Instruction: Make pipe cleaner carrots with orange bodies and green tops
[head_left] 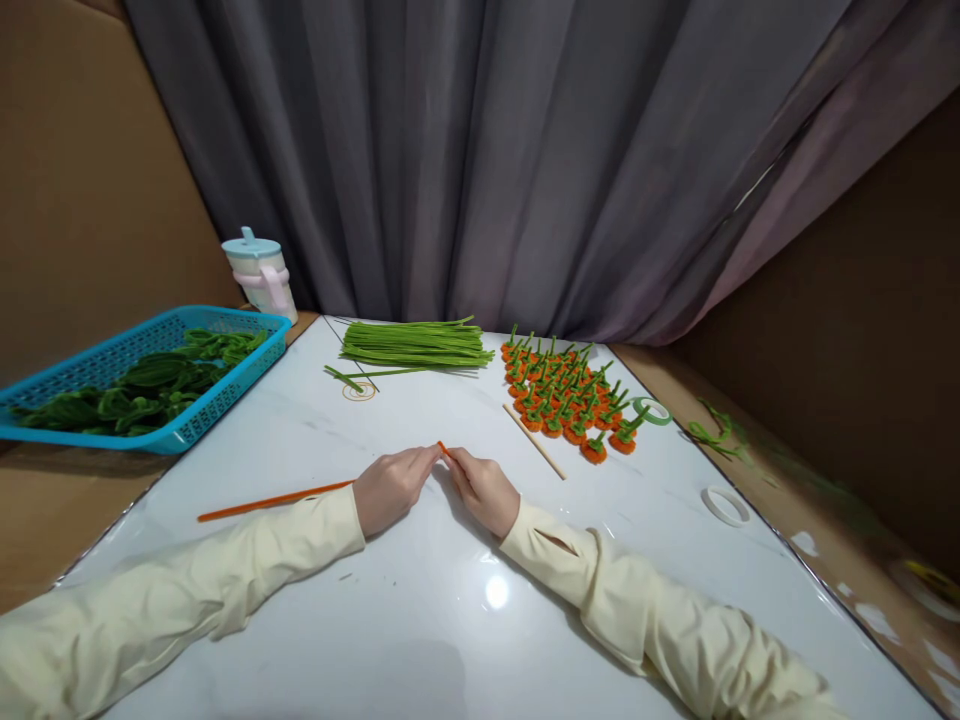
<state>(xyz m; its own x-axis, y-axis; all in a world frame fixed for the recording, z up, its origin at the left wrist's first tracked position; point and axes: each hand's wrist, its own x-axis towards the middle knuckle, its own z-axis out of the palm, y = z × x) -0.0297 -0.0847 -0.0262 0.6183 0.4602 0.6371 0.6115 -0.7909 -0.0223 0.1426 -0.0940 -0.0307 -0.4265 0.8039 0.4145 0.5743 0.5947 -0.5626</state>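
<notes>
My left hand (390, 487) and my right hand (484, 489) meet at the middle of the white table (420, 620), both pinched on one end of a long orange pipe cleaner (270, 500). The rest of the pipe cleaner trails left across the table from under my left hand. Its bent tip shows between my fingertips. Beyond my right hand lies a thin wooden stick (534, 441), and past that a cluster of small orange pieces with green stems (566, 395).
A bundle of green pipe cleaners (416, 343) lies at the table's far side. A blue basket (45, 432) of green leaf shapes sits at left, a lidded cup (259, 272) behind it. Tape rolls (726, 505) and green scraps (716, 432) lie at right. Grey curtain behind.
</notes>
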